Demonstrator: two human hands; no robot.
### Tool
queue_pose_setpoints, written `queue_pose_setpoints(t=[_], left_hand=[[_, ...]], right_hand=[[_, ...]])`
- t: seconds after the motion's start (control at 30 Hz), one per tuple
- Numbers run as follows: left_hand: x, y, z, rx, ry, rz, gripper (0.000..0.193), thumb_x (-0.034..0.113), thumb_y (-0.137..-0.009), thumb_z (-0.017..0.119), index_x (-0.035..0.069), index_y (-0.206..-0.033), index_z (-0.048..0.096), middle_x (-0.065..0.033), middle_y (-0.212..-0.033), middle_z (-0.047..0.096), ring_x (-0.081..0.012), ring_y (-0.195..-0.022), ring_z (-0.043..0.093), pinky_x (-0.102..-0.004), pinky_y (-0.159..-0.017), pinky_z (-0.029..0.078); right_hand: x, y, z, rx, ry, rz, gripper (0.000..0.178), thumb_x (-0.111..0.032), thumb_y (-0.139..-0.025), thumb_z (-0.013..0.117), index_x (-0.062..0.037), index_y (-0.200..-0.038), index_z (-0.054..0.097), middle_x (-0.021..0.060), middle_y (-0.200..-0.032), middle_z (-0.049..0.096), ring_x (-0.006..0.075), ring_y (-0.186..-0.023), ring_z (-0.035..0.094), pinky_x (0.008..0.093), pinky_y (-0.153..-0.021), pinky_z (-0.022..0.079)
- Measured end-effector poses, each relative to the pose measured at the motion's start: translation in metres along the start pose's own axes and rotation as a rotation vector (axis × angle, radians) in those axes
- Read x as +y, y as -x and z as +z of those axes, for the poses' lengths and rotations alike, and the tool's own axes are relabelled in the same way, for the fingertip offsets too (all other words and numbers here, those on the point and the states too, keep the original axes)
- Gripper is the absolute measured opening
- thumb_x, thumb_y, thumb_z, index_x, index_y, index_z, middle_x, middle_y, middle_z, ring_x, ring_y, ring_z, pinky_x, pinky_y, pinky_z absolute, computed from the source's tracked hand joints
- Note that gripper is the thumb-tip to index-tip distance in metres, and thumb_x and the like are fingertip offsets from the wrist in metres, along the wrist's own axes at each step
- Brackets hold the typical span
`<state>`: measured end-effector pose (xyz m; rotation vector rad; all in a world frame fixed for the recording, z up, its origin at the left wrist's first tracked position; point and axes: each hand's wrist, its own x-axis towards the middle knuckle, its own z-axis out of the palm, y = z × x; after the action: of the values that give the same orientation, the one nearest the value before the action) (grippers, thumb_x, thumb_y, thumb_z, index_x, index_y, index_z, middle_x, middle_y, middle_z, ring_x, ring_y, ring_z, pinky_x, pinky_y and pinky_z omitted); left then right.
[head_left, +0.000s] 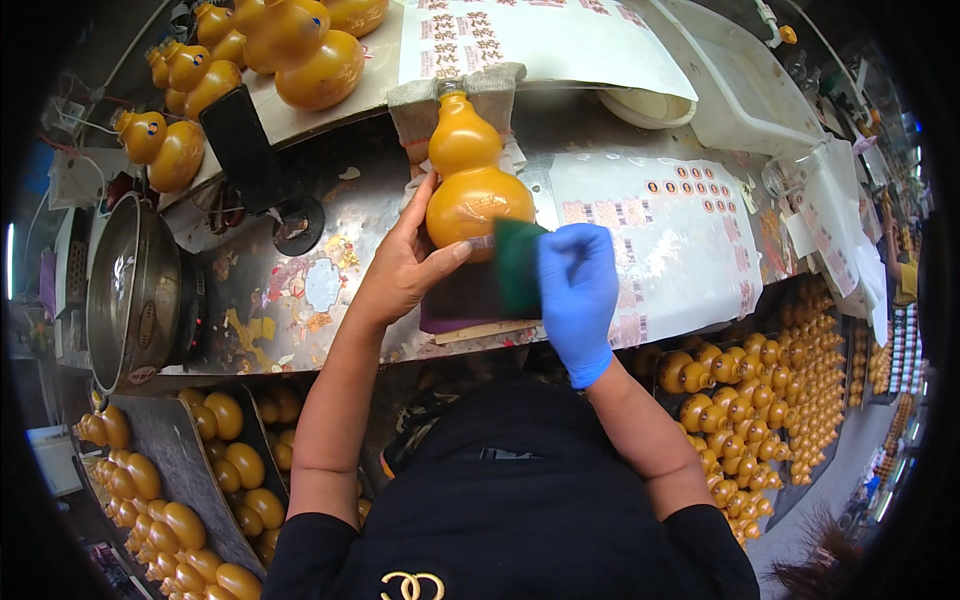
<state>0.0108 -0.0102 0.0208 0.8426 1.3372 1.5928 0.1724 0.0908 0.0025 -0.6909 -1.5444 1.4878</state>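
Note:
A glossy amber gourd-shaped bottle [478, 190] lies with its neck pointing away from me, the neck end resting on a folded grey cloth [415, 105]. My bare left hand [405, 262] is wrapped around the lower left of its wide base, thumb along the bottom edge. In my blue-gloved right hand [578, 290] is a dark green pad [518, 268], blurred by motion, at the base's lower right. Whether the pad touches the bottle is hard to tell. A small strip shows on the bottle's base beside my left thumb. Below the bottle is a dark block.
Sticker sheets [660, 250] lie to the right and at the back. A phone on a stand [240, 150] and a metal pan [135, 290] stand left. More gourd bottles [320, 70] crowd the back left and both lower sides. A white plastic tub [740, 85] sits back right.

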Motion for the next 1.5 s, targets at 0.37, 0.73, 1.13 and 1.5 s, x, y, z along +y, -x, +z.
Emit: queue_pose_setpoints(t=[0.37, 0.73, 1.13, 1.5], left_hand=[[0.010, -0.006, 0.007, 0.082, 0.042, -0.013, 0.095, 0.022, -0.079, 0.070, -0.002, -0.150, 0.012, -0.0171, -0.147, 0.029, -0.0254, -0.136, 0.034, -0.0352, -0.111, 0.029], [0.003, -0.005, 0.006, 0.051, -0.036, 0.030, 0.091, 0.020, -0.083, 0.069, -0.001, -0.150, 0.010, -0.0178, -0.149, 0.027, -0.0257, -0.136, 0.033, -0.0362, -0.111, 0.029], [0.017, -0.030, 0.017, 0.240, -0.022, -0.059, 0.084, 0.028, -0.082, 0.069, 0.001, -0.146, 0.021, -0.0188, -0.137, 0.038, -0.0250, -0.126, 0.043, -0.0372, -0.105, 0.035], [0.005, -0.015, 0.011, 0.166, 0.053, -0.017, 0.096, 0.029, -0.083, 0.073, 0.003, -0.150, 0.010, -0.0202, -0.140, 0.036, -0.0267, -0.130, 0.040, -0.0363, -0.109, 0.031]], right_hand=[[-0.019, -0.017, -0.032, -0.102, -0.610, 0.450, 0.034, -0.006, -0.091, 0.060, -0.0023, -0.122, 0.049, 0.0099, -0.117, 0.053, 0.0160, -0.106, 0.054, 0.0287, -0.093, 0.047], [-0.018, -0.003, -0.006, -0.115, 0.179, 0.058, 0.022, -0.009, -0.084, 0.069, -0.0032, -0.102, 0.058, 0.0046, -0.087, 0.064, 0.0096, -0.078, 0.059, 0.0245, -0.070, 0.050], [-0.004, -0.049, -0.052, -0.179, -0.567, 0.721, 0.026, -0.027, -0.096, 0.049, -0.0046, -0.101, 0.062, 0.0044, -0.084, 0.060, 0.0160, -0.069, 0.060, 0.0275, -0.064, 0.049], [-0.029, -0.087, -0.006, -0.608, 0.389, 0.420, 0.081, -0.060, -0.078, 0.067, 0.0089, -0.119, 0.055, 0.0205, -0.108, 0.064, 0.0237, -0.099, 0.063, 0.0323, -0.087, 0.048]])
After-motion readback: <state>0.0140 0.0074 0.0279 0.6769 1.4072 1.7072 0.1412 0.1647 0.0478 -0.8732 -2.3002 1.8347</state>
